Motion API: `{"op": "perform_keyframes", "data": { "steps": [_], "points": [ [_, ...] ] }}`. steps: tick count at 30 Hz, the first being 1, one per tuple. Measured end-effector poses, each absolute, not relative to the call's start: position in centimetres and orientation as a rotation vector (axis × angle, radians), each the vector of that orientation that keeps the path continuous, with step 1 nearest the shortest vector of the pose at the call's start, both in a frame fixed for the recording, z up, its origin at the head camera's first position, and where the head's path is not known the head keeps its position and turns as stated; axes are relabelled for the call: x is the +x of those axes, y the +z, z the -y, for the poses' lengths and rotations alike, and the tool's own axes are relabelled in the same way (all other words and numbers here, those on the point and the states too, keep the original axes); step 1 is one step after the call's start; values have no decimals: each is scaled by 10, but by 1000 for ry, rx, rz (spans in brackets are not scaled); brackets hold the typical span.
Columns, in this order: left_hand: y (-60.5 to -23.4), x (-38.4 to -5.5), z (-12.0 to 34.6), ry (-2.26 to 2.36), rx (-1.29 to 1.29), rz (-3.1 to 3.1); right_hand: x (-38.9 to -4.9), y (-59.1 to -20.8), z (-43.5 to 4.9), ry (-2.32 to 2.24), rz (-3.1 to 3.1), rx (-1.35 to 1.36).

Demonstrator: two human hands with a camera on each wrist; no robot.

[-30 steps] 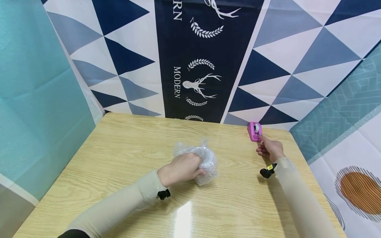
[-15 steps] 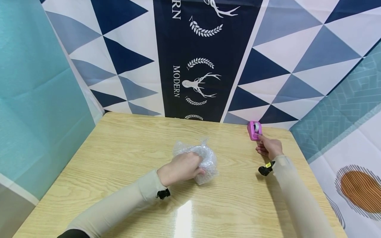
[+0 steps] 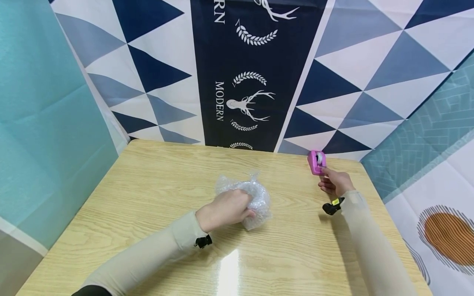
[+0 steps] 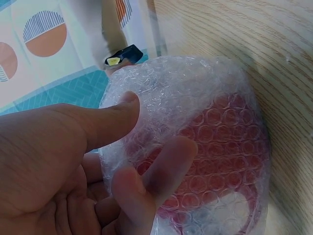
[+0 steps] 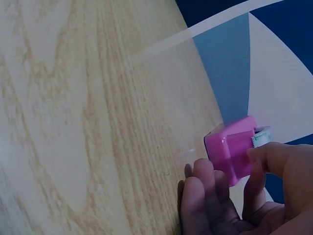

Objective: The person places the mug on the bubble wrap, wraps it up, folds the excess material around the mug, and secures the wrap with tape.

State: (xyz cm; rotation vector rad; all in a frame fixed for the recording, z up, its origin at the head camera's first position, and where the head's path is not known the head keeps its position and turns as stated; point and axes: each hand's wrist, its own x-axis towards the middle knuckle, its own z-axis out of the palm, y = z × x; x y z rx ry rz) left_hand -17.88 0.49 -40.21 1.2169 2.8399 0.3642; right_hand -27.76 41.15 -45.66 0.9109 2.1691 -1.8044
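A bubble-wrapped bundle (image 3: 259,201) lies on the table; red and white show through its clear wrap (image 4: 220,142) in the left wrist view. My left hand (image 3: 226,209) holds the bundle from above, thumb and fingers bent against the wrap. Far to the right, a pink tape dispenser (image 3: 316,163) with a roll of tape stands by the back edge. My right hand (image 3: 336,183) is at its front, thumb and forefinger pinching at the cutter end (image 5: 252,149), the other fingers loosely bent. The tape's loose end is too small to make out.
The wood-grain table (image 3: 166,172) runs back to a patterned cloth wall (image 3: 237,53). More cloth hangs along the left side (image 3: 55,123) and the right side (image 3: 437,197). The dispenser stands close to the back cloth.
The right wrist has shifted very slightly while its fingers stay at the tape dispenser. The left hand and the bundle have not visibly moved.
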Motion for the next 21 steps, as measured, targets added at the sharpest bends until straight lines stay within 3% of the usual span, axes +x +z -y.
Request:
{"op": "perform_keyframes", "data": {
  "steps": [21],
  "points": [
    [-403, -179, -5, 372, 1206, -2844, -284, -451, -405, -1753, -2140, 900]
  ]
}}
